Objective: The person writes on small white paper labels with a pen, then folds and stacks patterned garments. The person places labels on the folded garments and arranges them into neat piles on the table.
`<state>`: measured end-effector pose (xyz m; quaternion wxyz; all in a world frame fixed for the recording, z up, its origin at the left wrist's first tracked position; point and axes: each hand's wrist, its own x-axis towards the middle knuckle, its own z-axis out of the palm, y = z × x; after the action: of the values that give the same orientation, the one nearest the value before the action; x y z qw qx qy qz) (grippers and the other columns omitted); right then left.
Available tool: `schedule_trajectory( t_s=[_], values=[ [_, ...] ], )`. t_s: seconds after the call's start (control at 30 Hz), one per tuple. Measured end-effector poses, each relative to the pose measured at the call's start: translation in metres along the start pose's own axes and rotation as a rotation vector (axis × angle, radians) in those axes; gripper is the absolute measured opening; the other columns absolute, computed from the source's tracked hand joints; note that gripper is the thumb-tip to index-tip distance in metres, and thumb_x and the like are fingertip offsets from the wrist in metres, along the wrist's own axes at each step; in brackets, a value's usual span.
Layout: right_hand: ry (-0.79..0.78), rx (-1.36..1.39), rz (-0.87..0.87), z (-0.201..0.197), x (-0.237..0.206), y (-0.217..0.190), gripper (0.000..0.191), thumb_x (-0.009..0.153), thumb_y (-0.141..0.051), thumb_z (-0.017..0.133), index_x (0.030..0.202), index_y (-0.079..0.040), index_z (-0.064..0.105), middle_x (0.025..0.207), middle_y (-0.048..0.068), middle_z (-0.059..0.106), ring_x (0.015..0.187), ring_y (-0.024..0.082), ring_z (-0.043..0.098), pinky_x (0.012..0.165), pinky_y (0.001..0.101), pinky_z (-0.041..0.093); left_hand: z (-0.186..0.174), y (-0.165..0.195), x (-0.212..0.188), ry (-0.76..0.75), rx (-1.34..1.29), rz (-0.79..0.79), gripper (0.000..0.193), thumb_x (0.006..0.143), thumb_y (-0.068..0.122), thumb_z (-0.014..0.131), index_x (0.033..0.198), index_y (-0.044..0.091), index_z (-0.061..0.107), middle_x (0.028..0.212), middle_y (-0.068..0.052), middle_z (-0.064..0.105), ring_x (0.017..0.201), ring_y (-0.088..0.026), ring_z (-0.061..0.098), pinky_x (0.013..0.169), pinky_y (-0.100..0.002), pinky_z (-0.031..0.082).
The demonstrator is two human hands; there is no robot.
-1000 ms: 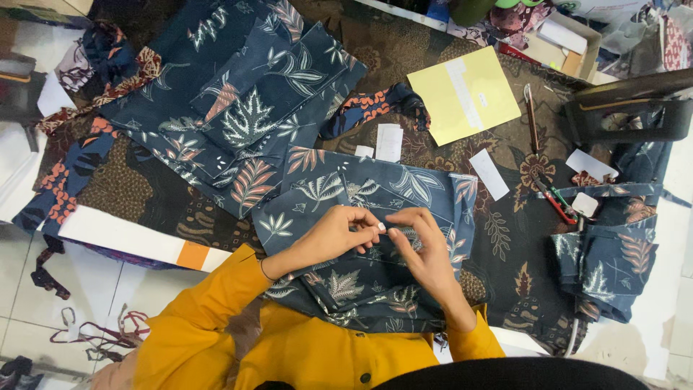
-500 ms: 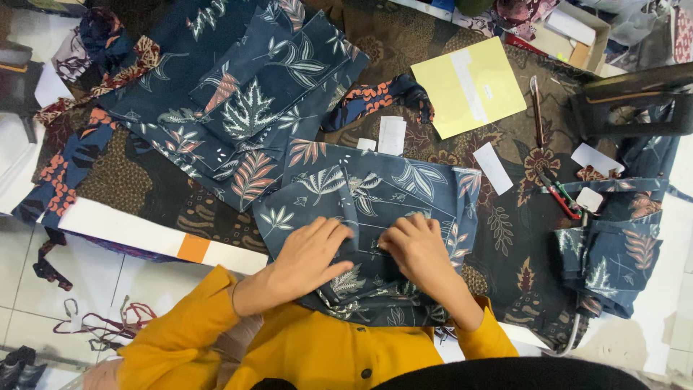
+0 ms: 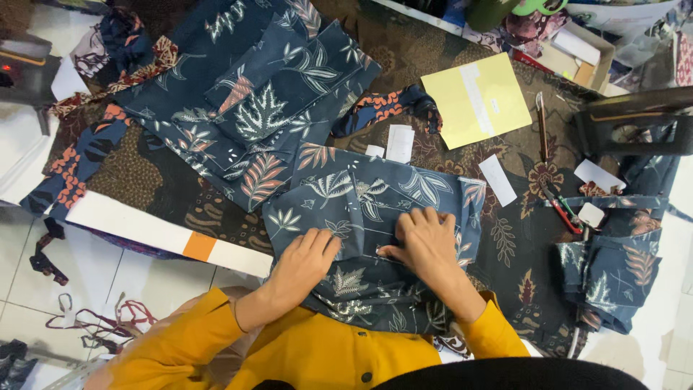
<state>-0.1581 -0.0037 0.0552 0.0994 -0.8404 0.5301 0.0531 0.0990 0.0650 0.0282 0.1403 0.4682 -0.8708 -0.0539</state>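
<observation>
Here both hands, left [image 3: 307, 261] and right [image 3: 426, 242], press flat with fingers spread on the dark blue leaf-printed fabric piece [image 3: 364, 217], gripping nothing; it lies below the yellow paper sheet [image 3: 476, 100]. This looks like smoothing.

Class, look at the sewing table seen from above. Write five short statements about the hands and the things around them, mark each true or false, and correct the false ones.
1. Both hands press flat on a dark blue leaf-print fabric piece. True.
2. The left hand holds the red-handled snips. False: the red-handled snips lie on the table, away from both hands.
3. A yellow envelope lies on the table beyond the hands. True.
4. The right hand rests on the yellow envelope. False: it lies on the fabric piece, apart from the envelope.
5. The sleeves are green. False: they are mustard yellow.
</observation>
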Motion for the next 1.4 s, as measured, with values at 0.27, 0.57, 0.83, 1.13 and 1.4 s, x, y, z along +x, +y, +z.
schedule_trajectory(
  t_s=[0.27,0.57,0.83,1.13,1.4],
  values=[
    [0.266,0.274,-0.083,-0.005,0.006,0.027,0.067,0.069,-0.044,0.086,0.12,-0.008,0.062,0.113,0.014,0.058,0.102,0.034,0.057,0.083,0.0429,0.045,-0.048,-0.053,0.014,0.196,-0.369,-0.282,0.019,0.096,0.015,0.065,0.112,0.004,0.067,0.105,-0.014,0.072,0.092,-0.033,0.071,0.074,-0.041,0.057],
    [0.16,0.198,-0.094,-0.005,0.013,0.024,0.066,0.066,-0.044,0.087,0.118,-0.01,0.063,0.11,0.012,0.06,0.104,0.034,0.057,0.085,0.0441,0.04,-0.127,-0.06,0.039,0.417,-0.315,-0.394,0.016,0.102,0.012,0.068,0.11,-0.001,0.067,0.1,-0.018,0.07,0.086,-0.037,0.07,0.071,-0.041,0.055],
    [0.047,0.185,-0.152,-0.002,0.017,0.026,0.045,0.077,-0.04,0.082,0.104,-0.007,0.067,0.098,0.013,0.067,0.093,0.033,0.061,0.08,0.0444,0.045,-0.138,-0.04,0.071,0.467,0.027,-0.114,0.015,0.092,0.01,0.072,0.106,0.007,0.069,0.096,-0.004,0.068,0.083,-0.022,0.065,0.067,-0.034,0.051],
    [0.031,0.574,0.469,-0.048,-0.042,0.082,0.03,0.089,-0.027,0.069,0.114,-0.011,0.071,0.088,0.013,0.076,0.063,0.025,0.073,0.061,0.0391,0.054,-0.038,0.017,0.072,0.289,0.168,0.411,0.025,0.086,0.018,0.065,0.106,0.005,0.073,0.096,0.0,0.059,0.084,-0.014,0.058,0.06,-0.028,0.044],
    [0.218,0.49,0.661,-0.075,-0.082,0.119,0.031,0.097,-0.026,0.076,0.113,0.001,0.072,0.072,0.017,0.065,0.064,0.018,0.054,0.061,0.0337,0.046,0.019,0.037,0.038,0.177,0.026,0.395,0.025,0.077,0.021,0.061,0.096,0.004,0.062,0.106,-0.014,0.069,0.107,-0.032,0.071,0.071,-0.039,0.059]
  ],
)
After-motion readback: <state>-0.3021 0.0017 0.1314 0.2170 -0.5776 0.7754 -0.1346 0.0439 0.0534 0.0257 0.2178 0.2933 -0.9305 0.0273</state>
